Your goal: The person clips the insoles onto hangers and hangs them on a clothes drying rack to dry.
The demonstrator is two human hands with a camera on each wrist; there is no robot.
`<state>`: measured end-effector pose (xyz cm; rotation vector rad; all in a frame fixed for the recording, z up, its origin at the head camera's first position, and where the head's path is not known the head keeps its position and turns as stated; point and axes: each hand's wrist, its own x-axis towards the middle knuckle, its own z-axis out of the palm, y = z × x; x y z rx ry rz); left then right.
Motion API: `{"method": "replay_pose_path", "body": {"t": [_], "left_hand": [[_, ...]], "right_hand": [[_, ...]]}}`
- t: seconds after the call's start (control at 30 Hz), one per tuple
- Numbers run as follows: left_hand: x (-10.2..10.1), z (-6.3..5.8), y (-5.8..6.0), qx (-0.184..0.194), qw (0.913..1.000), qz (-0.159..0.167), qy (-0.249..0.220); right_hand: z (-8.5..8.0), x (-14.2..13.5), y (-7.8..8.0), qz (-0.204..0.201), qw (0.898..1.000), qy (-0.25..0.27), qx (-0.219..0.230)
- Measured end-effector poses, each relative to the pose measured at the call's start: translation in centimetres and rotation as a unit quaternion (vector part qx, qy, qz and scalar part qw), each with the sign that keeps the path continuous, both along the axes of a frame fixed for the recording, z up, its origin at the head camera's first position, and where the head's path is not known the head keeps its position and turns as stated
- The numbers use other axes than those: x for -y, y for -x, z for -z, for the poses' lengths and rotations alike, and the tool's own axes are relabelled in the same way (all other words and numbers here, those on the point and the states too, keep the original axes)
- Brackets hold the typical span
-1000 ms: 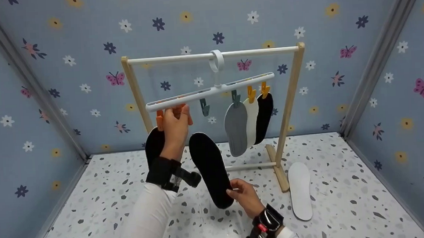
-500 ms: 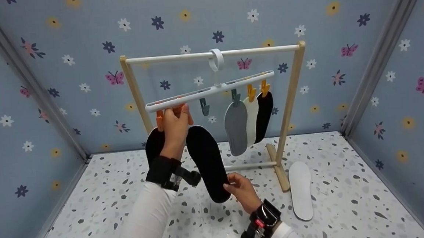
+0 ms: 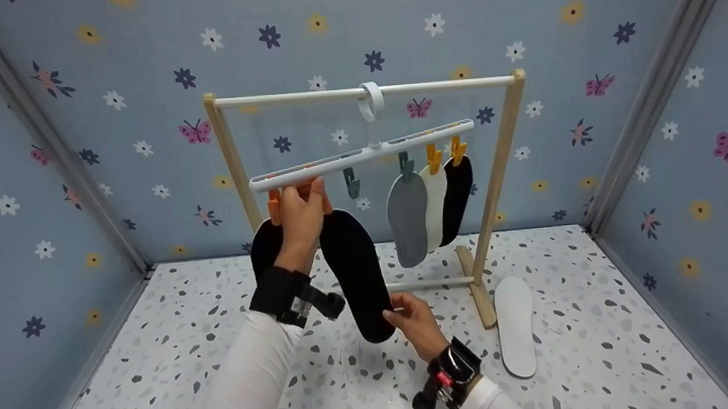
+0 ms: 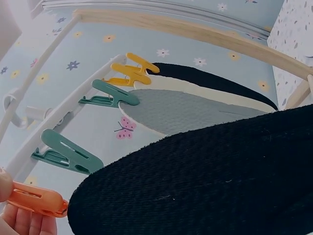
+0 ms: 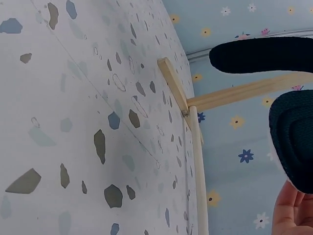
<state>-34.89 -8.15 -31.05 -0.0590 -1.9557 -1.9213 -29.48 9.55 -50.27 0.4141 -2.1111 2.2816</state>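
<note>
Reaching up under the white clip hanger (image 3: 317, 169), my left hand (image 3: 299, 224) pinches an orange clothespin (image 4: 36, 198) between thumb and fingers. My right hand (image 3: 419, 324) holds a black insole (image 3: 359, 277) by its lower right edge, thumb on the near face. That insole is tilted, its rounded top close beside my left hand. In the left wrist view its top end meets the clothespin's tip; whether it sits between the jaws I cannot tell. A second black insole (image 3: 265, 245) hangs under another orange clothespin (image 3: 274, 208), partly hidden by my left wrist.
A bare green clothespin (image 3: 352, 184) hangs mid-hanger. Further right hang a grey insole (image 3: 408, 227), a cream insole (image 3: 434, 210) and a black insole (image 3: 458, 199) from green and yellow clothespins. The wooden rack (image 3: 500, 158) carries the hanger. A white insole (image 3: 515, 328) lies on the speckled floor.
My right hand has lifted the black insole upward, bringing its top from below to beside the orange clothespin. My left hand has stayed in place.
</note>
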Motion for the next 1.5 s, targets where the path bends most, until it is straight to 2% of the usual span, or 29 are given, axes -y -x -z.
{"method": "replay_pose_path", "body": {"t": [0.27,0.47,0.83,1.13,1.33,1.5], "left_hand": [[0.0,0.0,0.0,-0.001,1.0,-0.006,-0.005],[-0.1,-0.1,0.0,0.016,0.9998,-0.008,-0.009],[0.0,0.0,0.0,0.012,0.9997,0.01,-0.019],[0.3,0.3,-0.2,0.016,0.999,0.02,-0.036],[0.5,0.5,-0.3,0.021,0.9988,0.009,-0.044],[0.6,0.8,-0.3,0.015,0.9987,0.006,-0.048]], "right_hand": [[0.3,0.1,0.0,-0.005,1.0,0.003,-0.005],[-0.1,0.2,0.0,-0.004,1.0,0.005,-0.007],[-1.0,0.6,0.5,-0.013,1.0,0.016,-0.009],[-1.0,0.8,0.6,-0.017,1.0,0.019,-0.008],[-1.0,1.2,0.5,-0.028,0.999,0.03,-0.008],[-1.0,1.4,0.5,-0.021,0.999,0.026,-0.005]]}}
